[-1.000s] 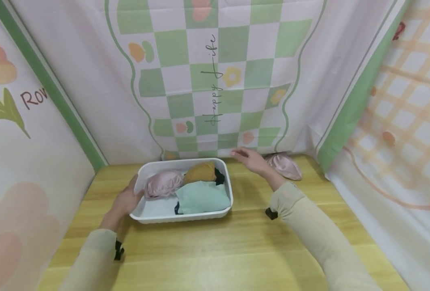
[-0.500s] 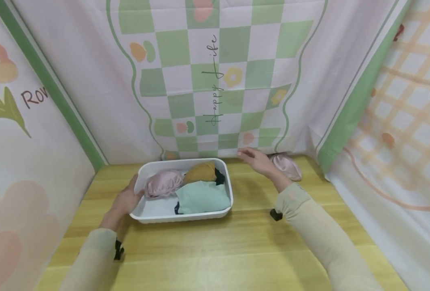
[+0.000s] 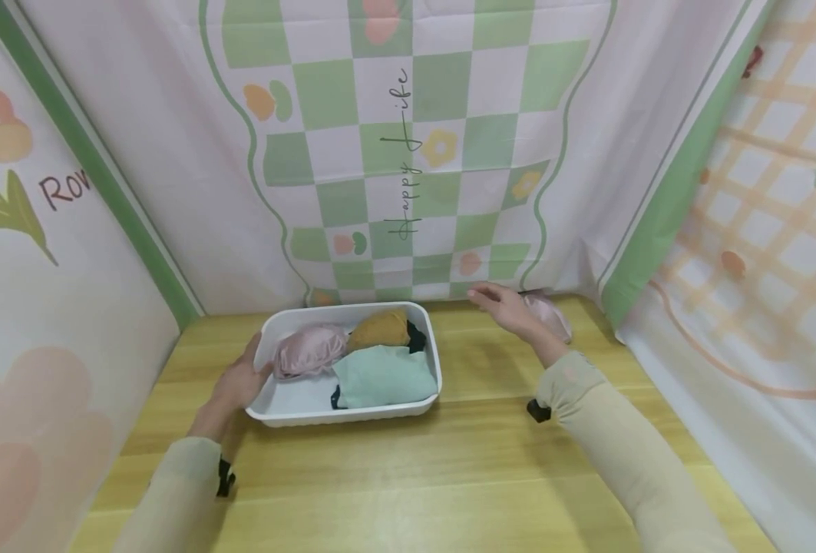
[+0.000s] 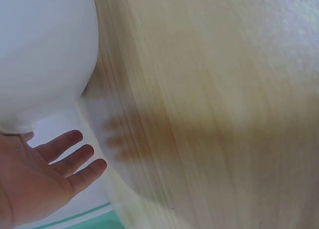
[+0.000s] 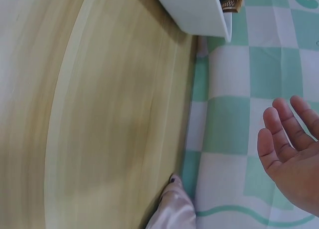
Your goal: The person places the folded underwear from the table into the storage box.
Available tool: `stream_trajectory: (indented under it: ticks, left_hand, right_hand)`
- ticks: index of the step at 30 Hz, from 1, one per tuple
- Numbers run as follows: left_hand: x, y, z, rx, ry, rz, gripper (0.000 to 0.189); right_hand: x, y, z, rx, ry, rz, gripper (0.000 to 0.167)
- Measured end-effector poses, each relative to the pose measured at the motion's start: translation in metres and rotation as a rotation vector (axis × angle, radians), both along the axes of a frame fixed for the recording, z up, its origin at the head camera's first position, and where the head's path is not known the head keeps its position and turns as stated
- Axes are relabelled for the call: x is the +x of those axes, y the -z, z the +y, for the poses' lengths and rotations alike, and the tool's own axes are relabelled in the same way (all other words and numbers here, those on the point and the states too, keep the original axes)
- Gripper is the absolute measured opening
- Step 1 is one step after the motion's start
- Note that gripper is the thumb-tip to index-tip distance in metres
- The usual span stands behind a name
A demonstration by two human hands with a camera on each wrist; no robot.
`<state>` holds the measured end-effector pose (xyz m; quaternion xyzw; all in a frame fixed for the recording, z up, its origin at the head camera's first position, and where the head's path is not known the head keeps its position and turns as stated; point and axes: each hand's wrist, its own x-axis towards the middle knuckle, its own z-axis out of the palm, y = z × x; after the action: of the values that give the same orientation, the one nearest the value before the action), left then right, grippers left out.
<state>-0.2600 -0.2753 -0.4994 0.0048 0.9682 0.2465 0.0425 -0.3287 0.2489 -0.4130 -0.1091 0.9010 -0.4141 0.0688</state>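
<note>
A white tray (image 3: 341,418) stands on the wooden table with a pink satin bundle (image 3: 311,350), a mustard cloth piece (image 3: 378,330) and a mint-green cloth piece (image 3: 385,376) inside. My left hand (image 3: 240,378) holds its left side, thumb over the rim. In the left wrist view the hand's other fingers (image 4: 72,160) stretch out beside the tray's outer wall. My right hand (image 3: 507,309) is raised with nothing in it, fingers gently bent, right of the tray. Behind that hand and wrist, partly hidden, lies another pink satin piece (image 3: 549,315); the right wrist view shows its dark tip.
A checked green-and-white curtain (image 3: 380,177) hangs along the table's back edge, close behind the tray. Printed curtains also close off the left (image 3: 48,322) and right (image 3: 760,253) sides. The wooden tabletop (image 3: 408,484) runs toward the front.
My right hand has moved to the right, away from the tray, and now covers more of the pink satin piece at the back right. The left hand and tray have stayed put.
</note>
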Motion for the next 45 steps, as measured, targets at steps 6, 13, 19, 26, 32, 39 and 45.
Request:
stream_trajectory:
  ticks: [6,13,19,26,32,39,45]
  left_hand:
    - [0.000,0.001,0.000,0.001,0.007,0.008,0.076]
    - [0.000,0.000,0.000,0.008,0.007,0.011,0.076]
    - [0.000,-0.002,0.001,0.004,-0.003,0.007,0.076]
    - [0.000,-0.001,0.001,0.005,-0.011,0.005,0.076]
    - [0.000,0.000,0.001,0.006,-0.011,0.004,0.076]
    - [0.000,-0.001,0.001,0.001,-0.008,0.003,0.076]
    - [0.000,-0.002,0.001,0.002,-0.019,-0.023,0.077]
  right_hand:
    - [-0.001,0.004,0.018,0.022,-0.002,0.001,0.080]
    - [-0.006,0.009,0.037,0.131,0.044,0.054,0.072]
    - [-0.010,0.013,0.048,0.121,0.077,0.064,0.069]
    - [-0.012,0.015,0.062,0.040,0.094,0.044,0.073]
    - [-0.014,0.018,0.073,0.071,0.098,0.046,0.072]
    - [-0.018,0.020,0.086,0.111,0.141,0.038,0.071]
    - [-0.020,0.022,0.096,0.136,0.152,0.038,0.069]
